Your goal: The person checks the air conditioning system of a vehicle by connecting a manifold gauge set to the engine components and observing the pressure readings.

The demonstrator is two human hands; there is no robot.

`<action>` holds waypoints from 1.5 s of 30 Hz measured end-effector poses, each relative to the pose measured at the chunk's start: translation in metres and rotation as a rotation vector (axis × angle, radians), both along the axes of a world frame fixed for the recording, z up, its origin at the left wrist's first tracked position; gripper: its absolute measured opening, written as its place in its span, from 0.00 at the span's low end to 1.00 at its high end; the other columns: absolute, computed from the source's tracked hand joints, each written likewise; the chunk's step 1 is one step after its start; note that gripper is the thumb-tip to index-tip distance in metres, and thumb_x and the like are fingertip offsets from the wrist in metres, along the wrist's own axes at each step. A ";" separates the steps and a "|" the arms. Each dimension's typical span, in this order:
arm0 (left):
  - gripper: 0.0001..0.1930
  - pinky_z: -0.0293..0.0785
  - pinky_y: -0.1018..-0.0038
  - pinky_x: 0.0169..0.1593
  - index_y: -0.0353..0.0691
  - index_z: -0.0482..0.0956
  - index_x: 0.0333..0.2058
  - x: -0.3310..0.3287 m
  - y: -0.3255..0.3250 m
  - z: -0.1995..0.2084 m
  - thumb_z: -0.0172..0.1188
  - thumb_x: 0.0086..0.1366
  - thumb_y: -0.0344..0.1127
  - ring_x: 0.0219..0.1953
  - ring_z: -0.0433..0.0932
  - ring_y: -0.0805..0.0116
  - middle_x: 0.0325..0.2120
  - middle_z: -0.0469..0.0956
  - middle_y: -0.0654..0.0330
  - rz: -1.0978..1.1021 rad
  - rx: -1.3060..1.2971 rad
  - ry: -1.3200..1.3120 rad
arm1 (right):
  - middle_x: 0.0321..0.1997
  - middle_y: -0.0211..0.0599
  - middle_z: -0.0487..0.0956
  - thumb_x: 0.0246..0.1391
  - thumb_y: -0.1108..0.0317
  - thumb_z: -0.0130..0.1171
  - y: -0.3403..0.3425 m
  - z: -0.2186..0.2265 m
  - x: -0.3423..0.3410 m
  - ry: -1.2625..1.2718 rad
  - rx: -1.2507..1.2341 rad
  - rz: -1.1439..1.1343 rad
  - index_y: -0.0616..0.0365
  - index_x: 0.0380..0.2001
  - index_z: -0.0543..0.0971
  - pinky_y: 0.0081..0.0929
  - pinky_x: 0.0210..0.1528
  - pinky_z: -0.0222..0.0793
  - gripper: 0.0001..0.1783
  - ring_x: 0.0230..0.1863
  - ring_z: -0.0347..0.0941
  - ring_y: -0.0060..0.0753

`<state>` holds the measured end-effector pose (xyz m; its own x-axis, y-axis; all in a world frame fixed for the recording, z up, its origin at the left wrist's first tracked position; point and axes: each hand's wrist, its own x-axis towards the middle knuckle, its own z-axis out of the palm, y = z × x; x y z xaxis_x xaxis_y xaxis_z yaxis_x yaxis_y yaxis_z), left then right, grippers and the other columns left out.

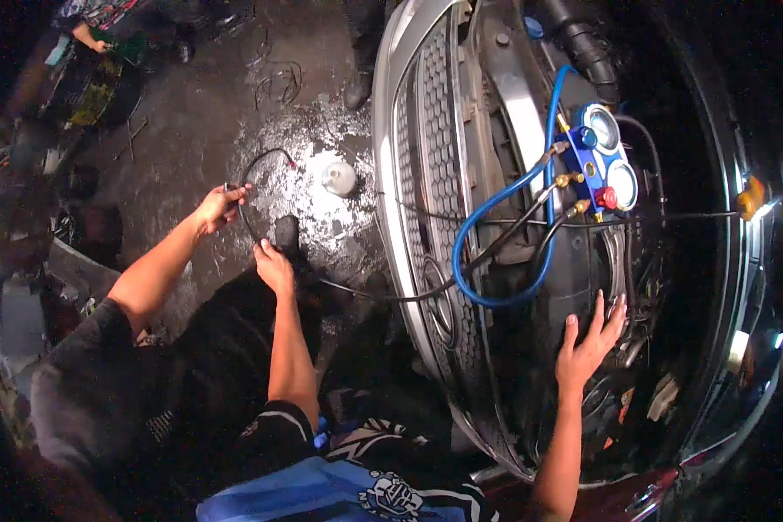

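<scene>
We find the wearer's left hand [274, 268] with its fingers closed around a thin black hose [248, 226], out beside the front of a car. The right hand [590, 344] is spread wide and holds nothing, its fingers over the front edge of the open engine bay. Just beyond the left hand, another person's hand [219, 209] grips the same hose nearer its end, which curls round to a small reddish tip [292, 164]. Near that tip, but apart from it, a whitish bottle [339, 179] stands on the wet, shiny floor [191, 113]. The other way, the hose seems to run across the car's grille [435, 148] to a blue gauge set [590, 170] with two round dials, lying over the engine bay. A blue hose [493, 302] loops beside it. We judge the work partway along: hoses are already fitted to the gauge set, while the tip by the bottle is loose and not yet joined to anything. Whether the other hoses are connected inside the dark bay, we cannot tell.
</scene>
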<state>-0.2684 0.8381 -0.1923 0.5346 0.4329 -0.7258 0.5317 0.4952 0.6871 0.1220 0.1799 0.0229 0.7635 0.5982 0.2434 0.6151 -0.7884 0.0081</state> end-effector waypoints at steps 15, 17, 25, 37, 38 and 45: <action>0.30 0.63 0.46 0.69 0.42 0.71 0.66 0.136 -0.052 0.042 0.62 0.64 0.33 0.65 0.72 0.44 0.62 0.73 0.43 -0.229 2.021 0.697 | 0.80 0.54 0.56 0.68 0.56 0.58 0.002 0.007 -0.007 0.023 0.029 -0.013 0.54 0.71 0.69 0.56 0.78 0.44 0.32 0.80 0.48 0.61; 0.29 0.63 0.45 0.68 0.44 0.72 0.66 0.116 0.005 0.004 0.59 0.66 0.36 0.63 0.76 0.48 0.60 0.77 0.46 -0.589 1.677 1.080 | 0.80 0.54 0.56 0.68 0.56 0.58 0.002 0.007 -0.007 0.025 0.023 -0.018 0.54 0.71 0.69 0.55 0.78 0.44 0.32 0.80 0.48 0.61; 0.10 0.85 0.61 0.45 0.42 0.89 0.33 0.111 -0.041 -0.029 0.58 0.65 0.35 0.41 0.89 0.52 0.38 0.88 0.50 -0.916 1.413 0.861 | 0.81 0.56 0.53 0.67 0.51 0.59 0.000 0.006 -0.003 0.036 0.027 0.003 0.50 0.73 0.67 0.60 0.78 0.44 0.36 0.80 0.47 0.65; 0.16 0.78 0.53 0.54 0.44 0.85 0.50 0.110 -0.057 -0.014 0.57 0.66 0.37 0.52 0.83 0.47 0.48 0.83 0.47 -0.764 1.405 0.916 | 0.81 0.57 0.52 0.65 0.53 0.62 -0.001 0.009 -0.005 0.082 0.029 -0.047 0.49 0.74 0.66 0.60 0.76 0.46 0.37 0.80 0.46 0.66; 0.21 0.75 0.52 0.58 0.44 0.81 0.57 0.116 -0.064 -0.009 0.58 0.66 0.37 0.58 0.78 0.46 0.55 0.80 0.47 -0.741 1.465 0.909 | 0.81 0.57 0.52 0.65 0.53 0.63 -0.001 0.009 -0.005 0.083 0.048 -0.039 0.48 0.73 0.66 0.59 0.76 0.47 0.37 0.80 0.46 0.66; 0.29 0.69 0.51 0.65 0.39 0.71 0.67 0.144 -0.144 0.022 0.62 0.71 0.44 0.61 0.71 0.34 0.62 0.70 0.33 -0.333 1.327 0.346 | 0.80 0.56 0.53 0.61 0.52 0.66 -0.001 0.014 -0.006 0.081 0.110 -0.047 0.49 0.72 0.68 0.59 0.75 0.48 0.39 0.80 0.47 0.65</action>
